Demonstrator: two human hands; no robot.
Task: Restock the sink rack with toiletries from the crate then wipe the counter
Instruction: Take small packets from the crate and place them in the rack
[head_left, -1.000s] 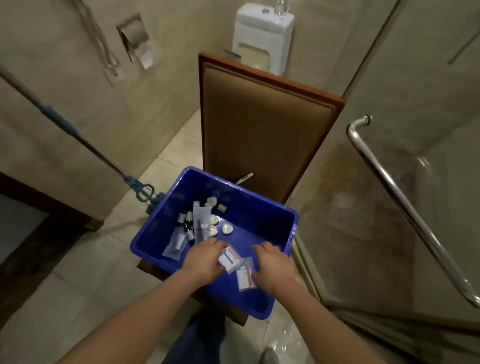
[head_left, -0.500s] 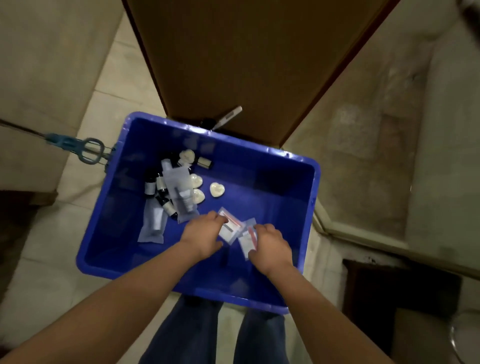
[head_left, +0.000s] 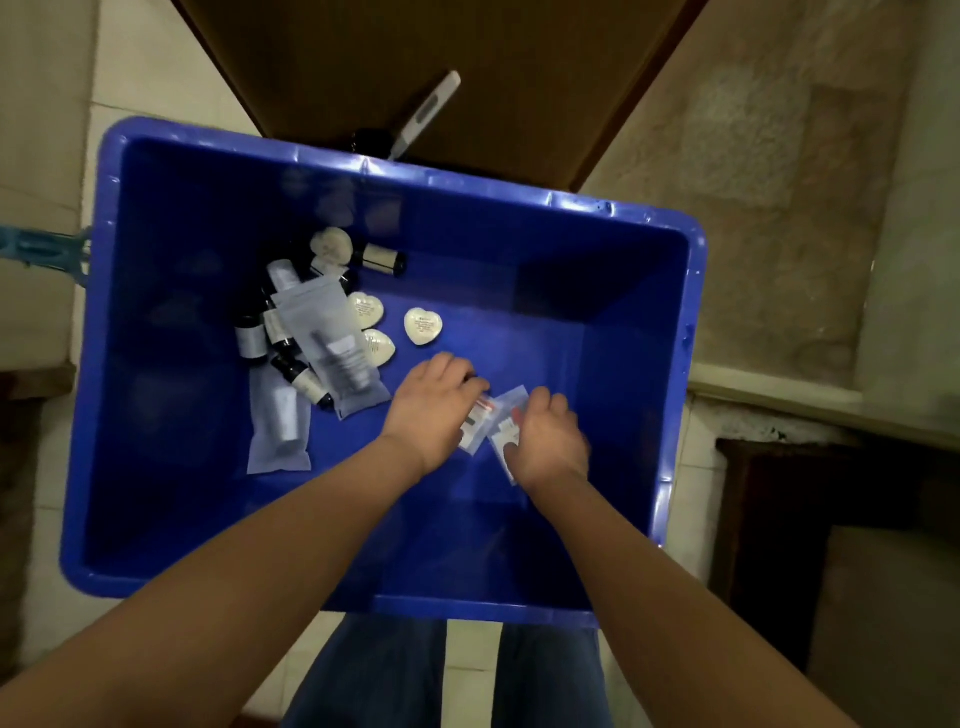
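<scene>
We are still picking stock: our left hand (head_left: 434, 408) and right hand (head_left: 548, 441), close together, pinch small clear plastic sachets (head_left: 509, 405) in the blue plastic crate (head_left: 550, 327); next we should lift them out.

You've got both hands down in the crate (head_left: 519, 249). Your left hand (head_left: 431, 410) pinches the left sachet (head_left: 474, 427), and your right hand (head_left: 545, 447) grips the right sachet (head_left: 506, 415), the two sachets overlapping. Off to the left: heart soaps (head_left: 423, 326), dark bottles (head_left: 249, 338) and frosted pouches (head_left: 332, 338) in a loose heap.
</scene>
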